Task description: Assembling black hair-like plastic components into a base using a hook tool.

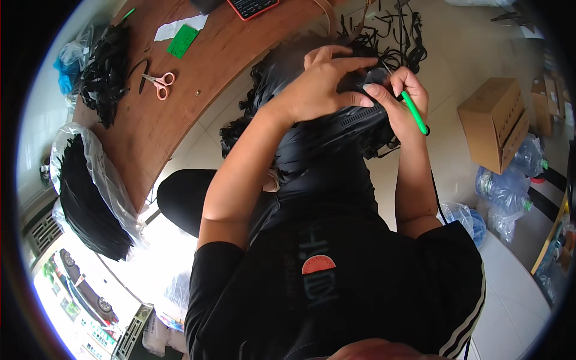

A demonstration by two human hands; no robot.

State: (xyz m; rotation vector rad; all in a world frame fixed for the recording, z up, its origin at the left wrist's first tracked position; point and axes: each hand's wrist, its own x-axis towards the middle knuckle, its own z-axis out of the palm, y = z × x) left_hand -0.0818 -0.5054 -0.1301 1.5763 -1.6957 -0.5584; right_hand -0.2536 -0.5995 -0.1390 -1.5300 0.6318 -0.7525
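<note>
A pile of black strips (324, 135), some curled at the ends, lies across my lap. Over it my left hand (324, 81) has its fingers spread, thumb and forefinger apart around a small dark piece (376, 75). Facing it, my right hand (408, 99) is closed around a slim green-handled tool (414, 113), whose working end is hidden by the fingers. The right thumb reaches out to the dark piece; I cannot tell whether it presses on it.
On the wooden table (204, 72) at the left lie pink-handled scissors (161, 84), a green card (183, 41) and a black bundle (105, 72). More black strips (90, 198) sit in clear plastic near the table's end. Cardboard boxes (489, 120) and plastic bottles (504, 189) stand right.
</note>
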